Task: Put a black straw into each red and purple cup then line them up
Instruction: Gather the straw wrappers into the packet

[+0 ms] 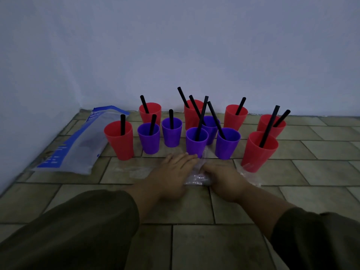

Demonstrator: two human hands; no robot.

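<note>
Eleven ribbed plastic cups stood on the tiled floor [194, 207] just beyond the hands, in a loose cluster against the pale wall, not yet in a line. Six were red and five purple, and each appeared to hold a black straw.

The left hand [171, 172] lay palm down, fingers [187, 156] stretched nearly flat, their tips almost touching the base of the nearest purple ribbed plastic cup [196, 142], which stood straight ahead, between the two hands. The right hand [224, 180] rested beside the left, curled loosely on a crumpled clear plastic wrapper [196, 179] lying between them; whether it pinched the film or only pressed on it could not be told.

That cup's black straw [201, 118] leaned up and to the right, crossing the straw of the purple cup behind it. By my reading the left hand was nearer this cup, while the tall red ribbed plastic cup [259, 152] at the front right lay closer to the right hand. A flat blue-and-clear plastic bag [78, 145] lay to the left, well apart from both hands.
</note>
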